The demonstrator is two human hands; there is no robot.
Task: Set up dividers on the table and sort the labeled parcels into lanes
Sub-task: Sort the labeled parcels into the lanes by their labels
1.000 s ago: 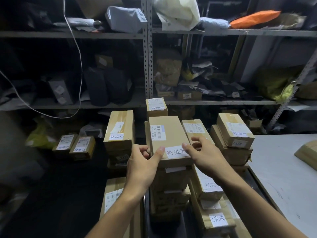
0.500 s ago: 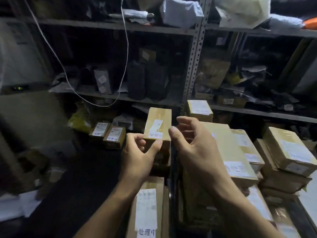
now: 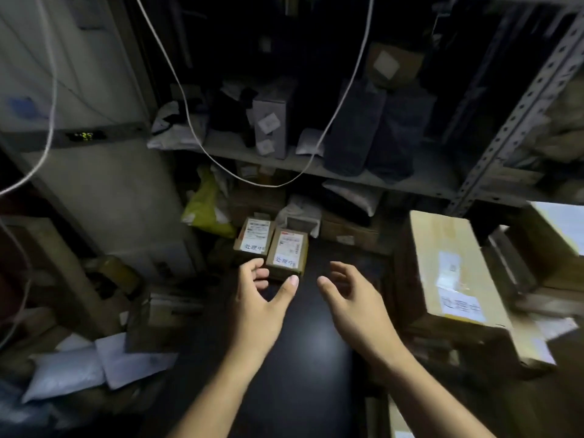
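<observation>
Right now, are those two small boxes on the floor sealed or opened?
Cannot tell for certain. The two small boxes lie flat, label side up, with no raised flaps visible, but the dim picture hides any tape.

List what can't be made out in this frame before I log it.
- Table: not in the head view at all.
- Text on the two small boxes: too small and dim.
- Large box at right: label blurred by motion.
- Shelf contents: lost in darkness.
- Left hand against the nearer small box: contact uncertain.
</observation>
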